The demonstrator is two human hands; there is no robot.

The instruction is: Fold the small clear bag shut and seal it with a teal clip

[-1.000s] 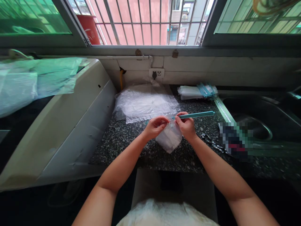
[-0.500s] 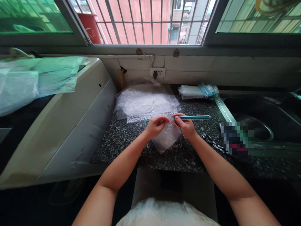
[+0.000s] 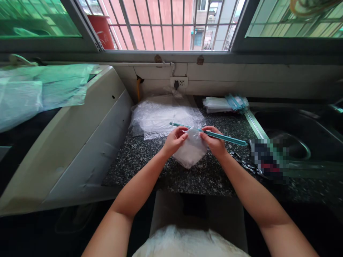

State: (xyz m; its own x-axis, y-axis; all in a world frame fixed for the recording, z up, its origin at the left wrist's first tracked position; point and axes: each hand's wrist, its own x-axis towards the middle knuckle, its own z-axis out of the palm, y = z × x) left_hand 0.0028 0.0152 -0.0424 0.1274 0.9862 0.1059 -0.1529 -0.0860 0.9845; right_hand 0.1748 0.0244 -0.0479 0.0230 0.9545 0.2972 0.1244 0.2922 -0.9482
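My left hand [image 3: 174,140] pinches the upper left edge of a small clear plastic bag [image 3: 189,153] between thumb and fingers. My right hand [image 3: 214,140] is closed on a thin teal rod [image 3: 230,138] and meets the bag's upper right edge. The rod slants across behind the top of the bag, its slotted left end above my left hand and its other end out past my right hand. Whether the rod touches my left fingers I cannot tell. The bag hangs point-down over the speckled counter [image 3: 150,160].
Flat clear plastic bags [image 3: 168,114] lie behind my hands. A bundle of clear-wrapped pieces with teal ends [image 3: 226,103] rests by the wall. On the right are a dark sink [image 3: 318,135] and a blurred-out packet [image 3: 268,160]; a pale slanted appliance [image 3: 88,125] stands left.
The teal rod has tilted, its left end now up and showing beyond the bag, its right end lower. The bag has spread wider between my hands, which are slightly farther apart.
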